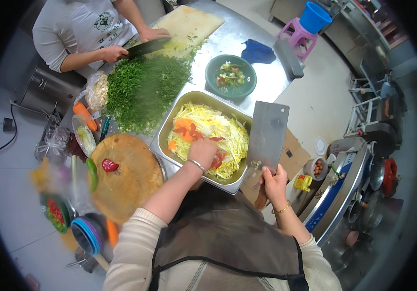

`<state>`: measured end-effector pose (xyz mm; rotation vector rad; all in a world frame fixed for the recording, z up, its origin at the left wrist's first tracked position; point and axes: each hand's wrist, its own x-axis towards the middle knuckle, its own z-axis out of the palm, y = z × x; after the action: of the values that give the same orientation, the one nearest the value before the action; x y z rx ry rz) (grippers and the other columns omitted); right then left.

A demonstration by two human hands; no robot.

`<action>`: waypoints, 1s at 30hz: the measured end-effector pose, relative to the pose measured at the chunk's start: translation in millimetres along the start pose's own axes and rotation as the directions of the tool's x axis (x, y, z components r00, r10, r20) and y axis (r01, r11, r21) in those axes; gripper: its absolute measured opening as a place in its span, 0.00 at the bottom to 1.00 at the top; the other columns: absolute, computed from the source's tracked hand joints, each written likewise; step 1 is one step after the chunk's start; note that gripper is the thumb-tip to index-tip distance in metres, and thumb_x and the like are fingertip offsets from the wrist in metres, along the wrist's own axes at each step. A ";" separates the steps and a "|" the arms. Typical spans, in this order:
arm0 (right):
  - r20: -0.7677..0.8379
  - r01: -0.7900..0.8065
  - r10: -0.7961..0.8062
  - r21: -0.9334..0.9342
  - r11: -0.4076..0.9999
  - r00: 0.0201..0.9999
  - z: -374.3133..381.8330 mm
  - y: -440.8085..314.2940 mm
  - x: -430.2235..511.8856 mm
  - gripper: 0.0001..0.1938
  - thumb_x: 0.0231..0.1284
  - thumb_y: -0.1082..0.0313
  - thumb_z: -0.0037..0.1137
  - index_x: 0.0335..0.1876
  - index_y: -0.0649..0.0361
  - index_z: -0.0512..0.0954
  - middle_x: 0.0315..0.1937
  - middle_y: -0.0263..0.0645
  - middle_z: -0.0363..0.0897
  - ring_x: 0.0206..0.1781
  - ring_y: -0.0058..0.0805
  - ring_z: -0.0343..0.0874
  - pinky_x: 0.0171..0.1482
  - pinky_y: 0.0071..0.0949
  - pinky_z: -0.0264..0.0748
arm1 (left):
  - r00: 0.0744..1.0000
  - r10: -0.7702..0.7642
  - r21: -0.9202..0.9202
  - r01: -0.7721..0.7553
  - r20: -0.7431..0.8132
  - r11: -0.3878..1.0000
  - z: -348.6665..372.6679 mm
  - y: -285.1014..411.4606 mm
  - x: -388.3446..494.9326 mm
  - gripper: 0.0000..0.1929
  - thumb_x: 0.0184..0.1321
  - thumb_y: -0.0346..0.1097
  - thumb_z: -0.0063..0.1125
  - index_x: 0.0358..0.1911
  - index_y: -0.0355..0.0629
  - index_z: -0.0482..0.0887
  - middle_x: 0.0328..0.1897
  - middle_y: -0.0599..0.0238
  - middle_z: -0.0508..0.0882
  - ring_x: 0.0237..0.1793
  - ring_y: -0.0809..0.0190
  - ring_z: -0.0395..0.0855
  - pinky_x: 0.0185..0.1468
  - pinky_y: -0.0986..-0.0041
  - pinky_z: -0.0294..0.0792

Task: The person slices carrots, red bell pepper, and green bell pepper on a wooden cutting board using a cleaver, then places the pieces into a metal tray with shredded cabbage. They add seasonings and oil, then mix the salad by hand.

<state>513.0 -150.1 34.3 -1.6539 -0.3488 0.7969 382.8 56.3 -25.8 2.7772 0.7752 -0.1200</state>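
In front of me stands a rectangular steel pan (203,97) filled with shredded yellow cabbage (228,127). Orange carrot slices (183,127) and red pepper pieces (218,160) lie on top of it. My left hand (202,152) reaches into the pan among these vegetables, its fingertips hidden by the hand itself. Beside the pan's right edge, my right hand (275,183) grips a cleaver (268,134) by its wooden handle. The broad blade points away from me, with small vegetable bits stuck low on it.
Left of the pan is a round wooden chopping block (128,182) with a red pepper piece (109,165) and green chili (92,174). Across the table, a co-worker's hands (115,54) hold a knife (148,47) near chopped green herbs (146,87). A green bowl (231,92) stands behind the pan.
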 end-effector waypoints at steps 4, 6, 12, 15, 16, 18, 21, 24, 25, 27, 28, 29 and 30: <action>0.063 -0.027 0.026 0.006 1.000 0.998 -12.8 -0.5 31.4 0.05 0.63 0.74 0.48 0.41 0.66 0.71 0.24 0.31 0.74 0.19 0.14 0.70 0.21 0.16 0.67 | 0.989 0.126 0.003 -0.126 -0.079 0.992 -4.3 5.5 -0.9 0.03 0.53 0.29 0.53 0.30 0.42 0.79 0.35 0.58 0.78 0.35 0.54 0.80 0.38 0.64 0.72; 0.131 -0.022 0.020 0.014 1.000 0.991 -13.4 -2.1 47.0 0.05 0.63 0.74 0.49 0.41 0.66 0.70 0.25 0.32 0.73 0.19 0.16 0.70 0.22 0.18 0.68 | 0.995 -0.019 -0.198 0.000 -0.093 0.980 -9.2 4.8 -7.1 0.02 0.53 0.29 0.54 0.29 0.41 0.77 0.35 0.58 0.78 0.35 0.53 0.80 0.38 0.63 0.72; 0.273 -0.038 0.029 0.028 0.999 0.962 11.5 -12.8 61.6 0.05 0.63 0.75 0.48 0.42 0.66 0.70 0.24 0.33 0.73 0.19 0.17 0.70 0.23 0.19 0.68 | 0.813 -0.355 -0.559 0.045 -0.461 0.828 -18.1 -42.8 -72.8 0.06 0.48 0.26 0.62 0.31 0.42 0.81 0.35 0.59 0.79 0.37 0.53 0.80 0.42 0.67 0.73; 0.396 -0.063 0.069 -0.029 0.998 0.916 43.0 -20.7 52.4 0.05 0.62 0.75 0.48 0.42 0.66 0.70 0.21 0.32 0.73 0.18 0.17 0.70 0.22 0.20 0.68 | 0.786 -0.439 -0.412 0.259 -0.436 0.874 -10.1 -82.8 -140.5 0.06 0.47 0.26 0.63 0.30 0.42 0.81 0.36 0.59 0.79 0.38 0.52 0.79 0.42 0.66 0.72; 0.450 -0.063 0.078 -0.049 0.997 0.889 54.1 -23.3 45.2 0.05 0.62 0.75 0.48 0.41 0.66 0.71 0.20 0.32 0.73 0.18 0.17 0.71 0.22 0.20 0.68 | 0.783 -0.432 -0.352 0.290 -0.447 0.890 -4.1 -92.3 -161.0 0.06 0.47 0.26 0.63 0.30 0.42 0.81 0.36 0.59 0.79 0.38 0.53 0.79 0.41 0.66 0.72; 0.573 -0.017 0.068 -0.095 0.995 0.816 79.8 -25.2 31.7 0.04 0.62 0.74 0.48 0.39 0.67 0.70 0.18 0.34 0.73 0.18 0.18 0.72 0.21 0.21 0.68 | 0.781 -0.422 -0.249 0.343 -0.461 0.906 8.4 -103.8 -198.8 0.05 0.48 0.27 0.62 0.30 0.43 0.81 0.37 0.59 0.79 0.38 0.53 0.79 0.41 0.66 0.73; 0.765 0.349 0.094 -0.395 0.850 0.637 119.7 -20.3 19.3 0.06 0.57 0.74 0.50 0.38 0.69 0.71 0.25 0.52 0.77 0.22 0.46 0.76 0.27 0.36 0.72 | 0.783 -0.450 -0.197 0.405 -0.429 0.893 27.8 -107.2 -231.7 0.04 0.50 0.28 0.60 0.30 0.45 0.81 0.36 0.61 0.79 0.38 0.54 0.79 0.41 0.67 0.73; 0.925 0.717 -0.015 -0.284 0.637 0.379 154.6 -10.9 3.3 0.04 0.54 0.73 0.49 0.30 0.66 0.70 0.24 0.55 0.75 0.30 0.54 0.76 0.34 0.47 0.72 | 0.757 -0.430 -0.234 0.361 -0.492 0.903 40.6 -105.5 -245.3 0.04 0.52 0.28 0.56 0.31 0.45 0.81 0.36 0.63 0.79 0.39 0.55 0.79 0.42 0.68 0.73; 0.949 0.771 -0.009 -0.252 0.585 0.316 162.3 -8.0 -2.5 0.04 0.54 0.73 0.48 0.30 0.66 0.70 0.24 0.54 0.75 0.30 0.54 0.77 0.35 0.47 0.73 | 0.752 -0.442 -0.261 0.357 -0.488 0.897 43.5 -105.2 -247.4 0.04 0.51 0.28 0.56 0.31 0.45 0.81 0.36 0.63 0.79 0.40 0.55 0.79 0.42 0.68 0.73; 0.962 0.824 0.054 -0.257 0.504 0.267 176.3 -3.5 -9.5 0.04 0.54 0.73 0.47 0.31 0.66 0.70 0.25 0.53 0.75 0.30 0.53 0.77 0.35 0.46 0.74 | 0.728 -0.413 -0.251 0.328 -0.548 0.911 47.6 -105.8 -250.6 0.07 0.49 0.27 0.54 0.32 0.45 0.81 0.37 0.63 0.79 0.39 0.55 0.79 0.42 0.68 0.73; 0.962 0.844 0.100 -0.271 0.463 0.254 180.5 -2.6 -12.9 0.04 0.54 0.73 0.46 0.31 0.66 0.70 0.25 0.53 0.76 0.30 0.53 0.77 0.35 0.46 0.74 | 0.725 -0.402 -0.252 0.314 -0.559 0.916 49.4 -106.4 -251.7 0.08 0.49 0.26 0.54 0.33 0.45 0.81 0.36 0.63 0.80 0.39 0.55 0.79 0.43 0.68 0.73; 0.964 0.857 0.111 -0.264 0.442 0.239 183.6 -2.6 -15.6 0.04 0.54 0.73 0.46 0.32 0.66 0.70 0.25 0.53 0.76 0.30 0.53 0.77 0.35 0.46 0.75 | 0.721 -0.399 -0.266 0.299 -0.566 0.916 50.8 -107.2 -252.8 0.09 0.48 0.26 0.54 0.33 0.45 0.82 0.36 0.63 0.80 0.39 0.55 0.79 0.43 0.67 0.73; 0.962 0.867 0.139 -0.273 0.417 0.236 186.1 -3.5 -17.8 0.04 0.55 0.73 0.46 0.32 0.66 0.70 0.26 0.53 0.76 0.30 0.52 0.78 0.35 0.46 0.75 | 0.718 -0.400 -0.255 0.309 -0.569 0.916 52.3 -107.6 -253.5 0.09 0.48 0.27 0.53 0.34 0.45 0.82 0.36 0.62 0.80 0.39 0.55 0.79 0.43 0.67 0.73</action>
<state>376.8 -22.1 32.3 -1.4948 -2.3547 1.1172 109.7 4.9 -62.9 2.4811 1.4062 0.7848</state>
